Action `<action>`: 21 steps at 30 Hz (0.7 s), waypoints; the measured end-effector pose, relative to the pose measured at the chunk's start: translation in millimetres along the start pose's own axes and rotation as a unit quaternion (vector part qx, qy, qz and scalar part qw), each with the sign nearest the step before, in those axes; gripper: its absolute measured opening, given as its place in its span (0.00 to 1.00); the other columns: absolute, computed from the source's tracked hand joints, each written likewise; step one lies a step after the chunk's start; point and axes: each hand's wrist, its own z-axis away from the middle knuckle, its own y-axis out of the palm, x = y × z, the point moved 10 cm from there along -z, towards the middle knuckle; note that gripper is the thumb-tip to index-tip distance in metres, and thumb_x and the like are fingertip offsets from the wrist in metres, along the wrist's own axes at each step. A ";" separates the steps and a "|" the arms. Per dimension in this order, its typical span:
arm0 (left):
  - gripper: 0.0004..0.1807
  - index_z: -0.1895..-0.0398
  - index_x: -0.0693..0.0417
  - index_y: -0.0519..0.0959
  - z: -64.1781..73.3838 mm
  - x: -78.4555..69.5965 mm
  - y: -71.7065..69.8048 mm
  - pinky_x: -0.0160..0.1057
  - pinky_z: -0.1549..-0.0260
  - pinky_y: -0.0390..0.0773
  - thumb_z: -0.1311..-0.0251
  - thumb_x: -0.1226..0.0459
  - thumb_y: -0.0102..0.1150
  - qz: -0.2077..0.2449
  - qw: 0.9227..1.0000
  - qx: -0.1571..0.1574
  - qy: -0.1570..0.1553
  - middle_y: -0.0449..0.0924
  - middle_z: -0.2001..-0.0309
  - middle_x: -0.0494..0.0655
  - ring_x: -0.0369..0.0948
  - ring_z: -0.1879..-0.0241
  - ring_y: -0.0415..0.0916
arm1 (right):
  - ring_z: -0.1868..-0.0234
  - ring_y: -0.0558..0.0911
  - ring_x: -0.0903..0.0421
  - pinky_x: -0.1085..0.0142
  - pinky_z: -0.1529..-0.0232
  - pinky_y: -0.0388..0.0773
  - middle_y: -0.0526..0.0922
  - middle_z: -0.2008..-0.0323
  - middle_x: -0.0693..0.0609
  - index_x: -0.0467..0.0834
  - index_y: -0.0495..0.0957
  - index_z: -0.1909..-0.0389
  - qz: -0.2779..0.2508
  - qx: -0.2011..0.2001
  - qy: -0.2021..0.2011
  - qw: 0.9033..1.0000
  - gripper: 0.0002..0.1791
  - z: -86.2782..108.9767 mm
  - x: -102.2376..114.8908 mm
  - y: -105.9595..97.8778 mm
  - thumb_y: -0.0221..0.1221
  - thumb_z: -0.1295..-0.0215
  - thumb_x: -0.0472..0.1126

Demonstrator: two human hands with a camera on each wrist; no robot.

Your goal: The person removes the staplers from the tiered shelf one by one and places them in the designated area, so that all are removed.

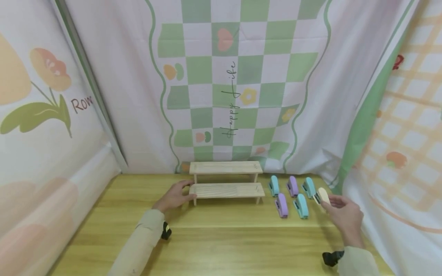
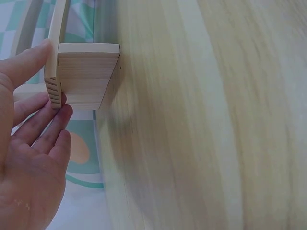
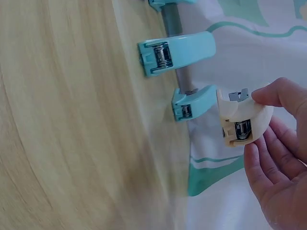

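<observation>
A two-tier wooden stand (image 1: pixel 226 190) stands at the back of the table. My left hand (image 1: pixel 175 196) holds the left end of its lower board; in the left wrist view the thumb lies on one face of the board (image 2: pixel 53 91) and the fingertips are at its end. On the right, my right hand (image 1: pixel 346 216) pinches a cream stapler (image 1: pixel 323 194) between thumb and fingers. Its spring and metal part show in the right wrist view, where the stapler (image 3: pixel 259 120) is tilted beside a teal stapler (image 3: pixel 199 101).
Between the stand and my right hand, three teal staplers (image 1: pixel 301 207) and two purple staplers (image 1: pixel 281 206) stand in two loose rows. A checked curtain (image 1: pixel 238 96) hangs right behind the wooden table (image 1: pixel 221 245), with more printed cloth (image 1: pixel 407 153) at both sides.
</observation>
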 end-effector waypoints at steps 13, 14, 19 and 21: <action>0.37 0.22 0.60 0.67 0.1 2.3 -0.8 0.65 0.24 0.67 0.29 0.55 0.68 -0.014 1.000 -0.001 0.001 0.67 0.22 0.61 0.62 0.22 0.62 | 0.74 0.76 0.78 0.79 0.66 0.71 0.92 0.54 0.39 0.35 0.85 0.46 0.010 0.016 0.004 1.000 0.24 -2.9 -18.3 16.6 0.74 0.38 0.46; 0.38 0.22 0.60 0.67 0.1 2.4 -0.6 0.65 0.23 0.66 0.29 0.54 0.68 -0.013 1.000 0.001 -0.001 0.67 0.22 0.60 0.62 0.21 0.62 | 0.74 0.76 0.78 0.80 0.67 0.72 0.92 0.55 0.39 0.35 0.85 0.47 0.008 0.015 0.002 1.000 0.23 -2.7 -19.0 17.2 0.74 0.38 0.45; 0.38 0.21 0.59 0.66 -0.7 2.0 0.1 0.64 0.23 0.66 0.29 0.54 0.67 -0.005 1.000 0.005 -0.003 0.65 0.21 0.59 0.61 0.21 0.61 | 0.74 0.77 0.77 0.83 0.70 0.72 0.92 0.55 0.38 0.34 0.85 0.46 0.002 0.019 0.005 1.000 0.23 -3.3 -22.6 21.3 0.74 0.38 0.43; 0.38 0.21 0.59 0.66 -0.9 2.0 -0.1 0.64 0.23 0.66 0.29 0.54 0.67 -0.004 1.000 0.005 -0.003 0.65 0.21 0.59 0.61 0.21 0.61 | 0.74 0.76 0.77 0.83 0.71 0.73 0.92 0.56 0.38 0.33 0.84 0.46 -0.002 0.022 0.007 1.000 0.23 -4.1 -23.4 22.8 0.74 0.37 0.43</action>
